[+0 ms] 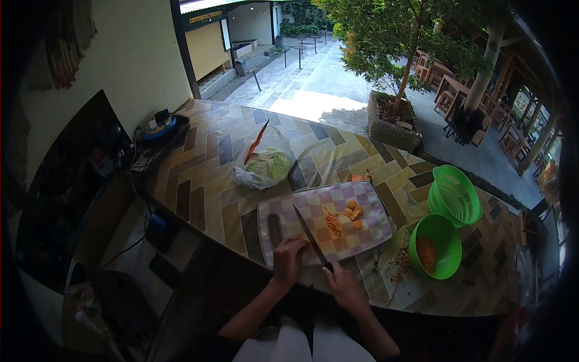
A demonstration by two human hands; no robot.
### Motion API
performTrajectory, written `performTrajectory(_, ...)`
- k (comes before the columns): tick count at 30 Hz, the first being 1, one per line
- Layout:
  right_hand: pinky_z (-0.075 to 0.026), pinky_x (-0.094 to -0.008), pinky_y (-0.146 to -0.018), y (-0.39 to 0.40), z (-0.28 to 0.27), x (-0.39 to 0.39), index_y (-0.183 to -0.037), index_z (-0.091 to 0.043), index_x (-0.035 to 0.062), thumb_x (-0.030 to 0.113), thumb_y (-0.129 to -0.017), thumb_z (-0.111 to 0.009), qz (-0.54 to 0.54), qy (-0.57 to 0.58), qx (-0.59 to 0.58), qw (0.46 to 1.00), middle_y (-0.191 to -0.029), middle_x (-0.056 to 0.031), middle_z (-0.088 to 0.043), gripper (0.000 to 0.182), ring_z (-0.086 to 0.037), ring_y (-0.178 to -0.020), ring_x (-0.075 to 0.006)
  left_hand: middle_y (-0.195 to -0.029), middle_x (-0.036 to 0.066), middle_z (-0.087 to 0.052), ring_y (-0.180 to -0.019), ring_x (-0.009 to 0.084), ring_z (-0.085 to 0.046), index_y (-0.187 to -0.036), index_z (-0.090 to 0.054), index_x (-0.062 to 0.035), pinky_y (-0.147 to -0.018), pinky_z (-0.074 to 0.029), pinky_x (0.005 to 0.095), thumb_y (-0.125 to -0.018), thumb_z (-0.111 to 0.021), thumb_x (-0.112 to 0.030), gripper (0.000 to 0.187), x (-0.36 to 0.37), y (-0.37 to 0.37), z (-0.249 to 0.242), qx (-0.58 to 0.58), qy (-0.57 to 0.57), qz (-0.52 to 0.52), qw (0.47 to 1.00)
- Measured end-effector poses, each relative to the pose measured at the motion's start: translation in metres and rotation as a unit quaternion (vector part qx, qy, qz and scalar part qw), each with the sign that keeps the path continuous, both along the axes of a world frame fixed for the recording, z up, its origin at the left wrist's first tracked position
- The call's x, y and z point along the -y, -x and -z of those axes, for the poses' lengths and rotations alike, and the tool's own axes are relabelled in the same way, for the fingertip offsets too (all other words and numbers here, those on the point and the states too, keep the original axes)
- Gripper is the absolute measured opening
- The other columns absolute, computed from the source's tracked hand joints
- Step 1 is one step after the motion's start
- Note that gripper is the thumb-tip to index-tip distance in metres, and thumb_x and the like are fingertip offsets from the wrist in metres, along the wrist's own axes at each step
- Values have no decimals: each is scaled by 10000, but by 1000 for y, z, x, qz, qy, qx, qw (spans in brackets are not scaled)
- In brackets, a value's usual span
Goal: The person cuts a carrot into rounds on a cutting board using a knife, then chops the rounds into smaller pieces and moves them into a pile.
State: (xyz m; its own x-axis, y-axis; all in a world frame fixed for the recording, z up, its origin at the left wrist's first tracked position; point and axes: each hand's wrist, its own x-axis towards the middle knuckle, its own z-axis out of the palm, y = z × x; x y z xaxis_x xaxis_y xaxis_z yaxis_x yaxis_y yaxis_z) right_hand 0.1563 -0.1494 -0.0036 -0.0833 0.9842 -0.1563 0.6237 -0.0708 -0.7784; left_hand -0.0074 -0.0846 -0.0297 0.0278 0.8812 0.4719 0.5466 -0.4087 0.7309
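My right hand (341, 282) is wrapped round the handle of a knife (310, 232), whose blade points away over a checked pink and white cutting board (368, 241). My left hand (289, 258) has its fingers bent together at the board's near left edge, beside the blade; whether anything is in them is hidden. On the board lie a small pile of chopped orange bits (333, 224) and several orange chunks (352, 209). A green bowl (449, 247) at the right holds orange pieces (426, 255).
A green strainer (455, 196) stands behind the bowl. Beyond the board, a plastic bag (264, 169) holds cabbage, with a carrot (256, 142) sticking up. Brown scraps (400, 265) lie between board and bowl. A dark screen (69, 187) is at the left.
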Motion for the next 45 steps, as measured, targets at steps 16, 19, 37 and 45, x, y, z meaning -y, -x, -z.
performTrajectory(16,-489,-572,-738,18,1,-13,-1065,-471,-31,272,-1011,-477,-6,3,109,994,-824,-311,-645,309,-626,-843,-499,-925,176,-698,-944,338,-656,-958,-699,26,-807,-524,414,-787,-614,26,191,1,4,12,-23,-40,28,999)
performTrajectory(19,-472,-558,-727,0,7,-15,-1066,-493,-42,258,-1007,-489,-10,-39,-34,999,-836,-312,-637,306,-614,-860,-499,-935,172,-694,-930,347,-663,-990,-683,22,-788,-530,416,-827,-620,5,176,1,1,12,-27,-39,22,999)
performTrajectory(37,-453,-572,-695,15,-8,-1,-1033,-508,-31,273,-1010,-483,4,-19,43,999,-820,-308,-628,306,-603,-834,-503,-918,186,-677,-878,374,-677,-1009,-627,-1,-731,-524,429,-921,-607,-103,136,4,1,12,49,32,-1,998)
performTrajectory(45,-481,-582,-723,18,-7,-7,-1037,-484,-25,281,-1015,-470,-6,14,126,992,-789,-310,-637,307,-624,-829,-500,-912,184,-657,-860,388,-656,-963,-636,4,-712,-515,439,-885,-606,-34,93,4,1,12,49,20,13,999)
